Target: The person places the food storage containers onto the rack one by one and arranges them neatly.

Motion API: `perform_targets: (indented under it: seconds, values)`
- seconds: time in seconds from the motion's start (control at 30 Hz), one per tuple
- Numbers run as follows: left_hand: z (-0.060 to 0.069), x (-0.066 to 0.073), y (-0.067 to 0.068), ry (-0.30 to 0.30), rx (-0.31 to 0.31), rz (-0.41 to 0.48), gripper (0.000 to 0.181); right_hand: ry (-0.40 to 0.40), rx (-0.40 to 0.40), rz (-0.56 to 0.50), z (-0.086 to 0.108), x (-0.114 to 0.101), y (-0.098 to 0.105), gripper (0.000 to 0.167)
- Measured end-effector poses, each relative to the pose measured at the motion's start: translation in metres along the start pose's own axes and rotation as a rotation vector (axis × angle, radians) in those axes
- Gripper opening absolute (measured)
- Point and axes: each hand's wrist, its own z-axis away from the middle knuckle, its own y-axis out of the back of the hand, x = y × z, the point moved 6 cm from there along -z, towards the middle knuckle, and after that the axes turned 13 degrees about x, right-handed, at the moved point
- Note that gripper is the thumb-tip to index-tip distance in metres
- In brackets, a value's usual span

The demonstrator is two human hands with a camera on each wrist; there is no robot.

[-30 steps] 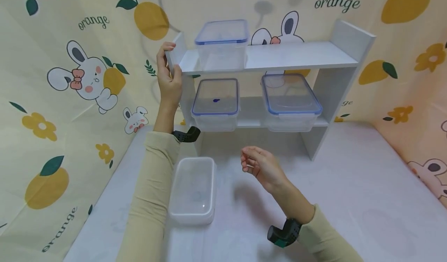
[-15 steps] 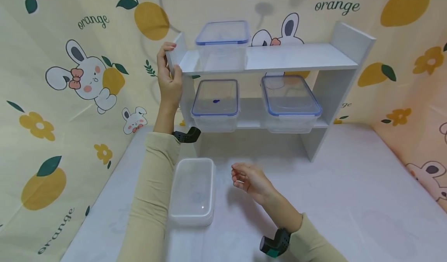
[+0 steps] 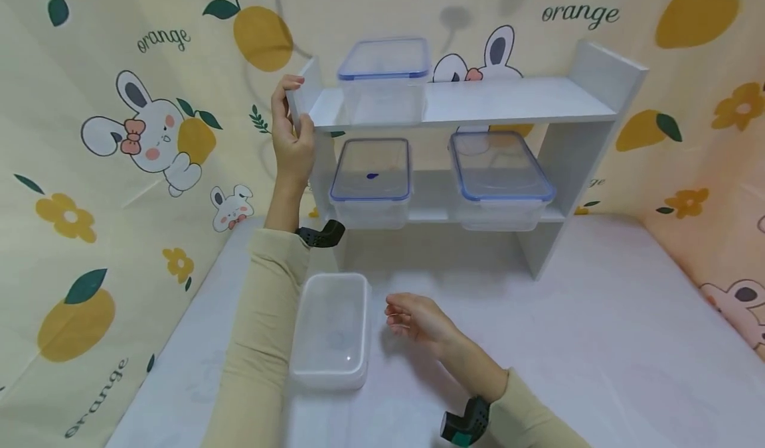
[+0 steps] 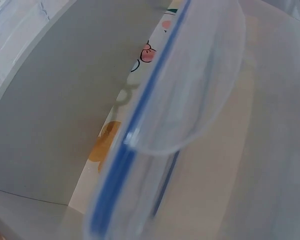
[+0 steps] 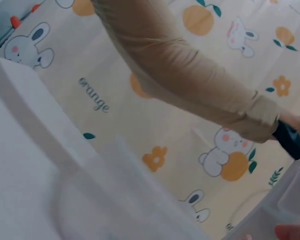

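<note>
The right hand [image 3: 421, 322], loosely curled and empty, hovers just right of a frosted rectangular plastic box [image 3: 331, 328] on the white tabletop [image 3: 621, 342], while the left hand [image 3: 293, 139] grips the left side of the far white two-tier shelf [image 3: 514, 99] against cream rabbit-printed walls [image 3: 352, 3].

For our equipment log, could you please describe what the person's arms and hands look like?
Both hands are bare. The sleeves are long, plain, pale khaki; each wrist wears a small black device, the right one with a green patch.
</note>
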Motion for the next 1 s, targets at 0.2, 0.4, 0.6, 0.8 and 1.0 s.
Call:
perform_targets:
  seconds: [0.2,0.4,0.6,0.8,1.0]
  values:
    - [-0.005,-0.019,0.0,-0.005,0.008,0.025,0.042,-0.043,0.026,0.043,-0.005,0.017,-0.003,0.031]
    - [0.0,-0.001,0.001,-0.007,0.017,0.016,0.042,-0.07,0.006,0.072,-0.008,0.031,-0.009,0.039]
    - [0.002,0.005,0.0,-0.003,0.013,0.03,0.04,-0.091,-0.045,0.088,-0.004,0.043,-0.02,0.054]
    - [0.0,0.001,0.0,-0.001,0.022,0.025,0.04,-0.077,-0.076,0.101,-0.003,0.049,-0.027,0.05]
    - [-0.001,-0.004,0.001,0.005,0.022,0.037,0.04,-0.038,-0.056,0.091,-0.006,0.053,-0.027,0.036]
